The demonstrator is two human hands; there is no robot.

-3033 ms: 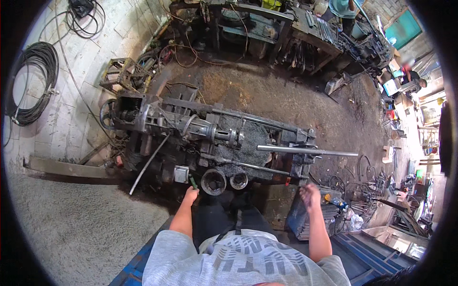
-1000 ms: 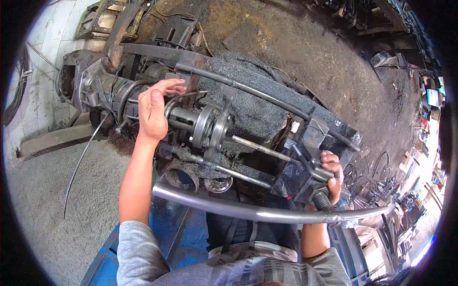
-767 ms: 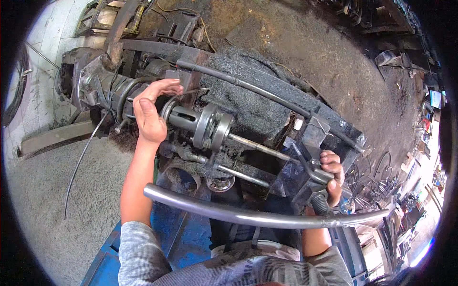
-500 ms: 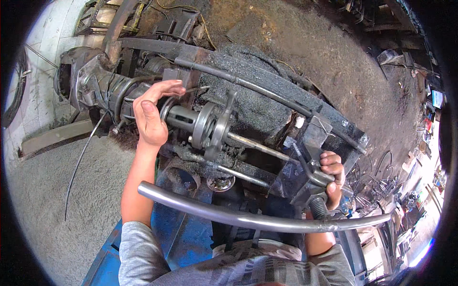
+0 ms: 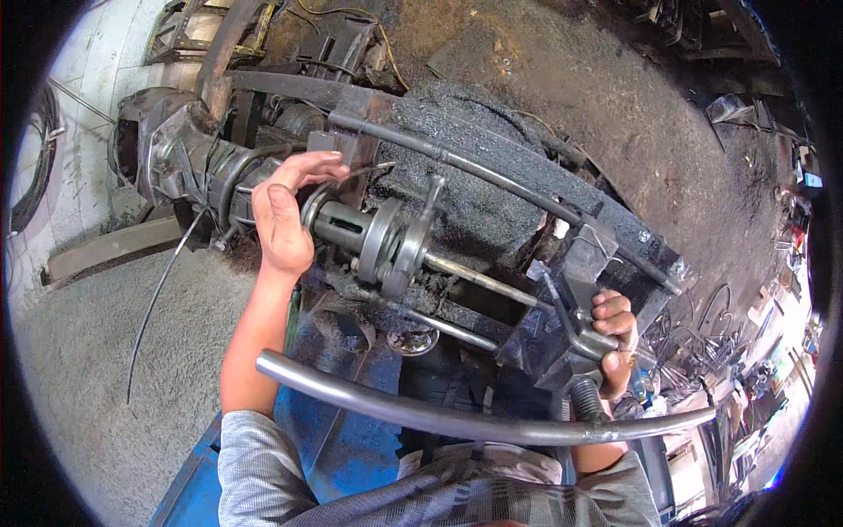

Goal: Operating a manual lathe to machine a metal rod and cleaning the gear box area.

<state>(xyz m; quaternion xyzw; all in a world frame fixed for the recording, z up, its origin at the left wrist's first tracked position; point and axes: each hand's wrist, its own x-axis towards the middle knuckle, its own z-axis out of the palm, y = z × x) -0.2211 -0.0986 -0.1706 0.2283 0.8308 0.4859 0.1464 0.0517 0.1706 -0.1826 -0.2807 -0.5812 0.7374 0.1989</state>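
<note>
My left hand (image 5: 288, 215) is raised with its fingers stretched out and thumb apart, beside the collar of a slotted metal spindle (image 5: 341, 221). Whether its fingertips touch the metal cannot be seen clearly. On the spindle's right end sits a round chuck with a winged steel piece (image 5: 407, 255), slightly blurred. A thin steel rod (image 5: 487, 279) runs from it to a dark clamp block (image 5: 543, 329). My right hand (image 5: 617, 338) is wrapped round the end of a bent metal lever (image 5: 569, 327) on that block. Below, a long curved steel bar (image 5: 421, 414) is joined to a threaded screw (image 5: 586, 400).
A long tube (image 5: 474, 169) and a dark frame beam (image 5: 518, 154) covered in metal shavings lie beyond the spindle. A motor-like housing (image 5: 180, 154) stands at left. A blue metal surface (image 5: 351, 430) is near my body. Loose rods and scrap (image 5: 702, 338) lie at right.
The whole view has shifted slightly, with the machine now a little further right and lower. Both hands keep their places on and beside the machine.
</note>
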